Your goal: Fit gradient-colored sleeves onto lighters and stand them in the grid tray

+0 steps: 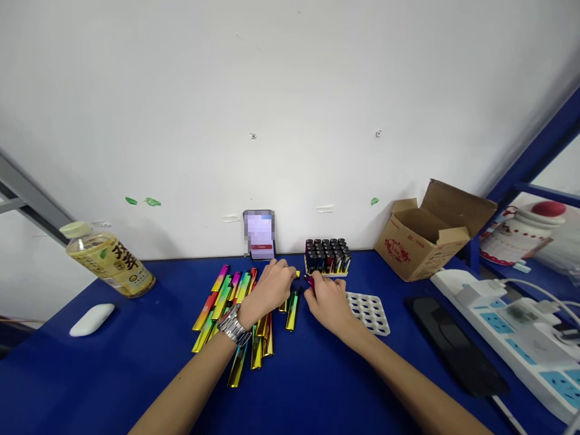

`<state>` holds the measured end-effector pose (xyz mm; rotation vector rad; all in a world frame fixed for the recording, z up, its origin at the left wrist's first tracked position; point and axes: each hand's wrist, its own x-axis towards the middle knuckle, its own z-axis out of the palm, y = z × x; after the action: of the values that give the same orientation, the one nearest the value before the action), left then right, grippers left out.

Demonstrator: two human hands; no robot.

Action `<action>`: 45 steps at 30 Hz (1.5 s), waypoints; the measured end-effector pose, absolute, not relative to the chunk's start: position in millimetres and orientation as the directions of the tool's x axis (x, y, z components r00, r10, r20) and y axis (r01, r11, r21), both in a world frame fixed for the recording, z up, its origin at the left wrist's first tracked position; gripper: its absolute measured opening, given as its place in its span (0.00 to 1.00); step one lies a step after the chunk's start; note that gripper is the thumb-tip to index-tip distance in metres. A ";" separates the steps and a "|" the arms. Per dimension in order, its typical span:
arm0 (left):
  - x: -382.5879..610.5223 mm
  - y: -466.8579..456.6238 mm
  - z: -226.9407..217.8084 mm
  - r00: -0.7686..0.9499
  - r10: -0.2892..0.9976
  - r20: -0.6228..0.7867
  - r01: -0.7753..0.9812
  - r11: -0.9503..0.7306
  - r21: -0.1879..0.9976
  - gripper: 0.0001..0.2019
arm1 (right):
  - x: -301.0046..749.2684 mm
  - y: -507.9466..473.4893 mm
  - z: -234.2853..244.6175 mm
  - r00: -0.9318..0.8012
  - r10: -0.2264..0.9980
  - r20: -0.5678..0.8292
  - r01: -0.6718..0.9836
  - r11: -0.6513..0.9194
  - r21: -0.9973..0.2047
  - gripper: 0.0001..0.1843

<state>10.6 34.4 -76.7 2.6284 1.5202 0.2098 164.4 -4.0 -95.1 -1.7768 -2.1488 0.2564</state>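
Observation:
My left hand [274, 283], with a steel watch at its wrist, has its fingers closed in a pinch. A small yellow end [297, 275] shows at its fingertips, seemingly part of a shiny lighter case. Close by, my right hand [328, 297] is closed around a small magenta piece [309, 280], mostly hidden by the fingers. Shiny lighter cases [219, 303] in rainbow colours lie in a loose pile under and around my left hand. Just beyond my right hand, black-topped lighters [327, 255] stand upright in rows in a white holder [341, 275].
An empty-looking white perforated tray [378, 315] lies beside my right forearm. Behind are an upright phone [260, 232] and an open cardboard box [408, 251]. A dark phone [453, 341] and power strip [502, 338] lie right; a drink bottle [111, 260] and white mouse [92, 320] left.

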 end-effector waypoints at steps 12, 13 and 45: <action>16.1 33.3 -80.0 0.480 0.874 0.076 0.854 -0.486 0.185 0.07 | 171.9 3.8 -101.8 -0.161 0.941 0.296 0.697 0.321 -0.641 0.09; 15.8 32.8 -78.0 0.478 0.874 0.084 0.852 -0.485 0.196 0.07 | 172.6 3.9 -101.4 -0.163 0.935 0.315 0.668 0.339 -0.662 0.09; -2.9 -24.9 -91.6 0.159 0.795 0.586 0.516 -0.573 0.637 0.14 | 150.2 -25.4 -111.3 -0.294 0.874 0.387 0.313 0.471 -0.824 0.05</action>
<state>-2.9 -24.9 -91.6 2.1520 1.2624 1.3753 150.2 -25.4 -111.3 -1.0001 -1.8353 0.7968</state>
